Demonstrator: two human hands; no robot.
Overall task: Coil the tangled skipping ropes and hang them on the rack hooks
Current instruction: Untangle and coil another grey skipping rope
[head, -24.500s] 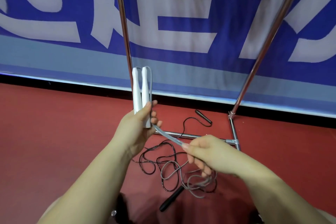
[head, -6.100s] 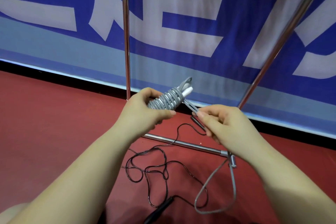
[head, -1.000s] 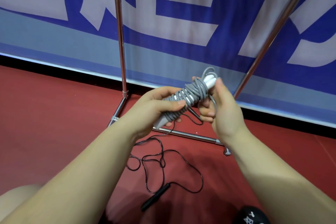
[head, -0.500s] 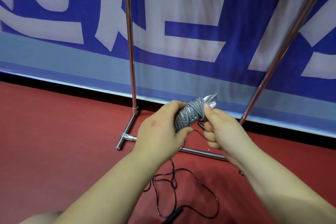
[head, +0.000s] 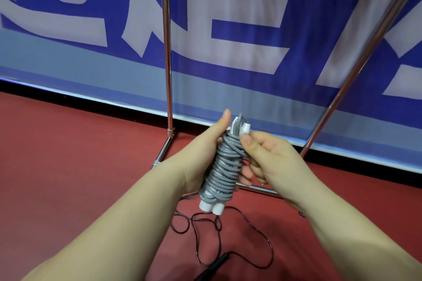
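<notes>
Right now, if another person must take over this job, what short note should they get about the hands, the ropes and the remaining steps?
Left hand: grips the grey rope bundle, cord wound around its two white handles.
Right hand: fingers curled at the upper end of the bundle, apparently pinching the cord end.
Black rope: loose and tangled on the red floor, in front of the rack.
Done: grey rope is coiled.
Left: secure its end and hang it; the hooks are out of view. Then coil and hang the black rope.
</notes>
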